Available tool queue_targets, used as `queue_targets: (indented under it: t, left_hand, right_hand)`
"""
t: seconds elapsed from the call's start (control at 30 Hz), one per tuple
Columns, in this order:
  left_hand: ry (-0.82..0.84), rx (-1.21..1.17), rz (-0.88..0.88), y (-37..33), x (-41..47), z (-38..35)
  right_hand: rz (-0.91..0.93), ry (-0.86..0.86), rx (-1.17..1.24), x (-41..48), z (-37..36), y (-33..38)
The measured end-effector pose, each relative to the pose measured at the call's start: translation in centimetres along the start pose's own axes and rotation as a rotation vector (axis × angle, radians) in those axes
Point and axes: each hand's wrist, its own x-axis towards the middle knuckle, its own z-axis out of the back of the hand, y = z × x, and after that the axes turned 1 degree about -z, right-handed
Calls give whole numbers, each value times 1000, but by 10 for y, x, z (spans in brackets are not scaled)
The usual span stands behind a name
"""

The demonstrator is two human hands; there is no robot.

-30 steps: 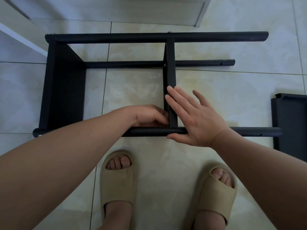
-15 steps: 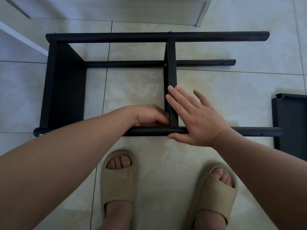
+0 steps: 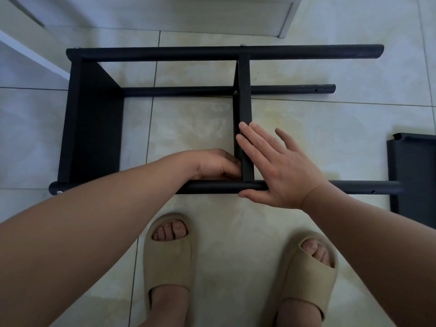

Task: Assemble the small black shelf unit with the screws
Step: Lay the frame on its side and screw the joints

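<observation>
The black shelf unit lies on its side on the tiled floor. An end panel at the left and a middle panel join the far pole, a lower pole and the near pole. My left hand is curled in the corner where the middle panel meets the near pole; whatever its fingers hold is hidden. My right hand lies flat with straight fingers on the middle panel's edge, its thumb under the near pole. Small screw heads show on the far pole.
A loose black panel lies at the right edge, just past the near pole's end. White furniture stands behind the unit, and a white board runs at the left. My feet in beige sandals stand right in front.
</observation>
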Motion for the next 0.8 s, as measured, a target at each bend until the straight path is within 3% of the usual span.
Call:
queue_targets:
  t: [0.27,0.37,0.5,0.8]
  left_hand:
    - [61,-159,-10,0,0,0]
    - [101,-62,4,-1,0,1]
    - [33,45,-1,-2,0,-1]
    - [72,-124,-8,0,2,1]
  right_hand:
    - [-4,25,-4,0,1,1]
    - [-3,30,-10,0,1,1]
    - [-4,36,-9,0,1,0]
    - [-6,43,-8,0,2,0]
